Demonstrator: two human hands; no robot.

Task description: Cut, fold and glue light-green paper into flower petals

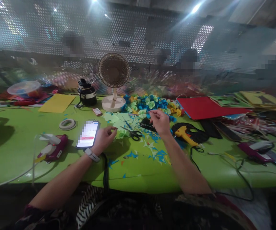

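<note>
My left hand [105, 137], with a pale watch on its wrist, hovers just right of a lit phone [88, 134]. Its fingers are curled together, and I cannot make out anything in them. My right hand [161, 123] is raised above the paper scraps, thumb and fingertips drawn into a pinch; anything held there is too small to see. Between both hands lie black-handled scissors [136, 135] and a dark, elongated object [147, 124]. Pale green paper pieces [117, 118] and blue cuttings [161, 156] are scattered around. Behind them is a heap of folded blue, green and yellow paper shapes [149, 103].
A fan [114, 70] and a black bottle [87, 94] stand at the back. A tape roll [67, 124] and a purple power strip [57, 148] lie left. Rightward are a yellow glue gun [185, 135], red sheet [209, 107], cables and another purple strip [254, 151].
</note>
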